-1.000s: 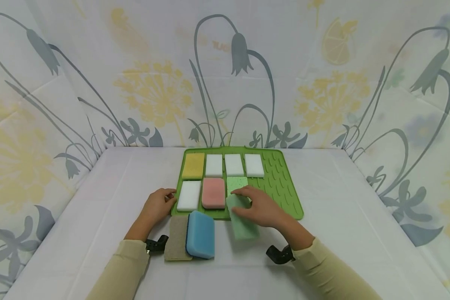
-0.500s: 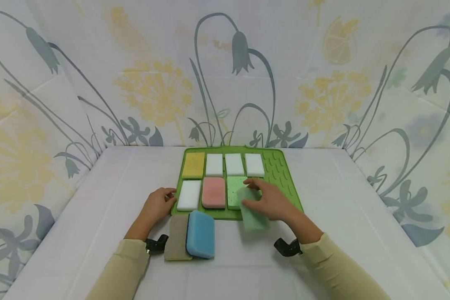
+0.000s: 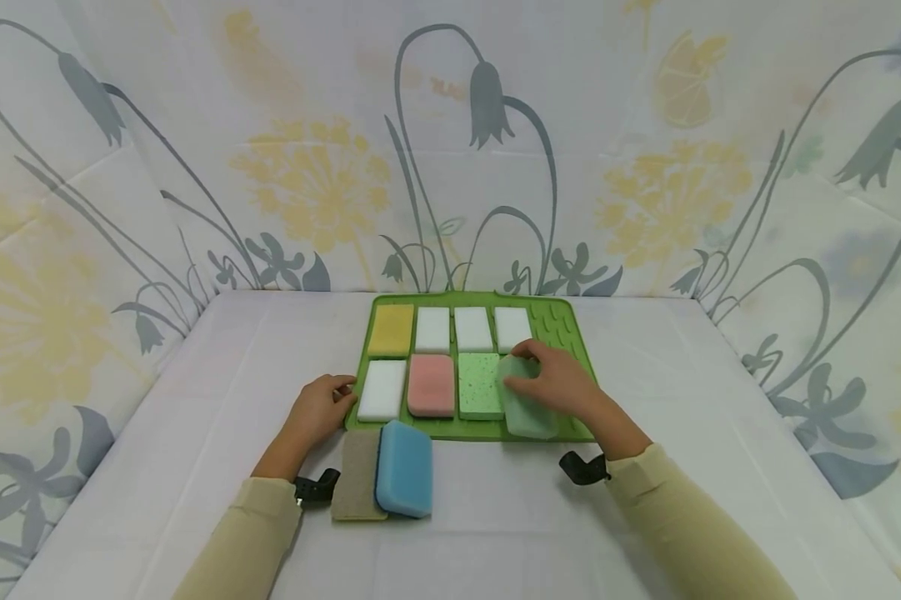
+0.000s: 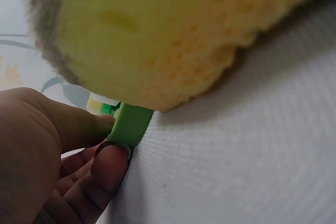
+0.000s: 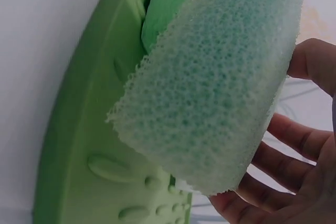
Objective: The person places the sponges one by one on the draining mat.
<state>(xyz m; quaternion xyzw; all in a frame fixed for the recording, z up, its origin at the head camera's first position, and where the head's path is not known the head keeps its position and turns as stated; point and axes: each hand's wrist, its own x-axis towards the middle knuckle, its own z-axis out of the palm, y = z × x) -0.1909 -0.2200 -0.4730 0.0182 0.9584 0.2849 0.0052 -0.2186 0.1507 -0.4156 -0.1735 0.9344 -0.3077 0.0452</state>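
My right hand [image 3: 555, 379] grips a pale green, open-pored sponge [image 3: 523, 408] by its sides. The sponge hangs slightly tilted above the green ridged mat [image 3: 566, 333], just right of a speckled light green sponge [image 3: 480, 386]. In the right wrist view the coarse pores of the held sponge [image 5: 205, 87] fill the middle, with fingers along its right side. At the mat's left edge, my left hand [image 3: 317, 412] pinches the rim between thumb and finger; the left wrist view shows the green corner [image 4: 131, 124] there.
On the mat lie a yellow sponge [image 3: 392, 330], several white sponges [image 3: 432, 330] and a pink one [image 3: 431, 385]. In front of it, a blue sponge [image 3: 405, 469] leans on a grey-brown one [image 3: 358, 475]. A patterned cloth [image 3: 450, 167] stands behind the table.
My right hand has carried the pale green sponge rightward and a little farther away, from in front of the speckled sponge to beside it. My left hand has stayed at the mat's edge.
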